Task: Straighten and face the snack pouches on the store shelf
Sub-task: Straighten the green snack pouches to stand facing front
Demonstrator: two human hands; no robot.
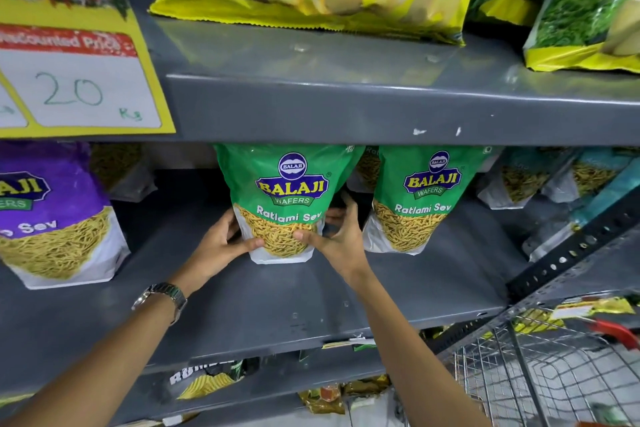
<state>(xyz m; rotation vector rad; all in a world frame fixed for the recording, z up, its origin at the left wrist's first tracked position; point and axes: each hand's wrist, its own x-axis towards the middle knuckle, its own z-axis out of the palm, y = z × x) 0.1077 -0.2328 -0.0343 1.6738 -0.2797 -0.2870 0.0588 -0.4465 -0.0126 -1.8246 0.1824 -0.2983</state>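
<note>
both hands clasp the lower sides of a green ratlami sev pouch (282, 204) standing upright on the grey middle shelf (242, 295), front label facing out. the left hand (221, 246) and right hand (341, 236) press thumbs on its front. a matching second green pouch (420, 201) stands just beside it on the right, a purple pouch (52, 215) well apart at left.

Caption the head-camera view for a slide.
Both hands, left hand and right hand, grip a green Ratlami Sev pouch upright on the grey shelf.
</note>
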